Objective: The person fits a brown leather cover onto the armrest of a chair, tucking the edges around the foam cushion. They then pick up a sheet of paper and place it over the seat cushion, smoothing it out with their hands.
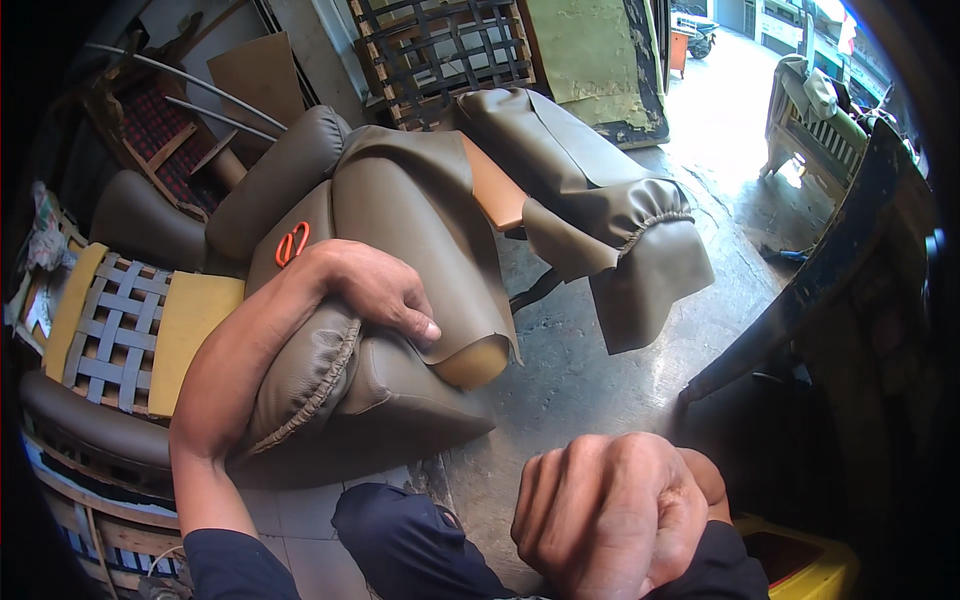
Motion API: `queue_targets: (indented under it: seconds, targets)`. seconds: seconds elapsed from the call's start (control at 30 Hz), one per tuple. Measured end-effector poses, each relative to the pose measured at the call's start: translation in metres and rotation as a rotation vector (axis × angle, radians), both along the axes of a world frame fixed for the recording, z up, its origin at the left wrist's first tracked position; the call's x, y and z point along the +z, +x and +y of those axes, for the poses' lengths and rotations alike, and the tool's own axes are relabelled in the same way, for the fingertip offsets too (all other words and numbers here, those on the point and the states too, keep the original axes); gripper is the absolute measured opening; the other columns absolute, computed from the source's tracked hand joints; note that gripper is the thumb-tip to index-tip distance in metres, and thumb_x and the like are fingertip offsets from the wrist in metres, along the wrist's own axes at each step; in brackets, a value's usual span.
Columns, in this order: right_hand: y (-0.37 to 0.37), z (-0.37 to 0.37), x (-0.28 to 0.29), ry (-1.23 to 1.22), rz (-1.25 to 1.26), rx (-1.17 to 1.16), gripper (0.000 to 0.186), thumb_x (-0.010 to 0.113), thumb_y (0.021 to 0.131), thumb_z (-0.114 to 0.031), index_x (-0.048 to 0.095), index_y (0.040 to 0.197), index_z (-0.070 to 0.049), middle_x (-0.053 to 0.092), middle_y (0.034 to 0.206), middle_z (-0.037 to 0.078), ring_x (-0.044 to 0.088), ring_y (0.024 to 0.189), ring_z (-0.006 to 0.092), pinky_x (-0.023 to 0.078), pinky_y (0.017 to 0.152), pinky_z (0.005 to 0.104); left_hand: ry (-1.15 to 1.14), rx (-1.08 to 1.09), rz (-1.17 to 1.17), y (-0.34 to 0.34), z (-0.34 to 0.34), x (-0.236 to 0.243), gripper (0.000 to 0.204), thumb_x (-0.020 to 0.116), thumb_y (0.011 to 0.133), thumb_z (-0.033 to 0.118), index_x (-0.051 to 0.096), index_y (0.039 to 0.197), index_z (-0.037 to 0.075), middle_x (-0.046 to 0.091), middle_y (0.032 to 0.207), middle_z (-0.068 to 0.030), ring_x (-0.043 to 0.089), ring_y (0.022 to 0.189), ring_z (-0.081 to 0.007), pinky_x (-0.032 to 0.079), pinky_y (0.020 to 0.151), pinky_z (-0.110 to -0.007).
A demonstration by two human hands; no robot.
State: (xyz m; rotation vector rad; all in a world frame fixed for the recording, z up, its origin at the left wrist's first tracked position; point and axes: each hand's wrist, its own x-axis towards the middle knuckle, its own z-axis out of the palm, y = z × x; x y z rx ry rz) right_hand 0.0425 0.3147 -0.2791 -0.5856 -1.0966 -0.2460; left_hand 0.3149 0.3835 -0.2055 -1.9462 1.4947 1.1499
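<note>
My left forearm curves around a padded brown leather-like armrest with a gathered, ruffled seam [318, 392]. At its end, my left hand [375, 285] bends over the brown upholstery, fingers curled under and mostly hidden, the thumb pointing down. Whatever those fingers hold, if anything, does not show. Close to me at the lower right, my right hand [612, 512] is a fist above the floor; its inside is hidden. Orange-handled scissors [292, 244] lie on the brown seat just beyond my left wrist. A rolled brown cushion [420, 250] shows yellow foam at its near end.
A second brown-covered armrest [570, 150] with a hanging gathered flap [655, 270] stands beyond. At left is a frame with woven grey webbing [118, 320] and yellow foam. A dark panel [800, 270] leans in at right. Something yellow [800, 560] sits at lower right.
</note>
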Motion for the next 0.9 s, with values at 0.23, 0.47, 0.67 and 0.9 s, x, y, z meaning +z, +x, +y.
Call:
queue_targets:
  seconds: [0.23, 0.47, 0.67, 0.9]
  targets:
    - [0.002, 0.005, 0.005, 0.031, 0.009, 0.019, 0.025, 0.068, 0.093, -0.01, 0.077, 0.106, 0.009, 0.062, 0.064, 0.015, 0.052, 0.043, 0.02, 0.034, 0.041, 0.0342, -0.008, 0.01, -0.031, -0.001, 0.0, 0.001, 0.05, 0.054, 0.105, 0.049, 0.073, 0.128, 0.01, 0.074, 0.122, -0.0136, 0.068, 0.118, -0.0277, 0.049, 0.102, -0.038]
    - [0.009, -0.006, 0.004, -0.048, -0.068, -0.08, 0.024, 0.066, 0.095, -0.012, 0.077, 0.099, 0.008, 0.065, 0.068, 0.018, 0.056, 0.047, 0.0263, 0.04, 0.044, 0.0366, -0.01, 0.023, 0.006, -0.005, 0.002, 0.004, 0.048, 0.054, 0.104, 0.049, 0.073, 0.128, 0.012, 0.074, 0.123, -0.0109, 0.068, 0.118, -0.0251, 0.049, 0.102, -0.036]
    - [0.024, -0.005, -0.003, -0.054, -0.163, -0.069, 0.022, 0.062, 0.09, -0.009, 0.074, 0.093, 0.009, 0.061, 0.067, 0.017, 0.055, 0.047, 0.0278, 0.038, 0.043, 0.038, -0.006, 0.018, 0.003, -0.001, 0.0, -0.001, 0.047, 0.055, 0.103, 0.05, 0.074, 0.127, 0.013, 0.075, 0.123, -0.01, 0.068, 0.117, -0.0247, 0.049, 0.101, -0.037]
    - [0.016, 0.007, 0.0, -0.036, -0.08, -0.113, 0.031, 0.063, 0.099, -0.021, 0.08, 0.098, 0.006, 0.065, 0.065, 0.016, 0.056, 0.045, 0.0239, 0.04, 0.043, 0.0346, -0.031, -0.011, 0.013, 0.005, 0.004, -0.006, 0.052, 0.055, 0.104, 0.053, 0.073, 0.125, 0.009, 0.076, 0.117, -0.0125, 0.07, 0.112, -0.0269, 0.051, 0.097, -0.038]
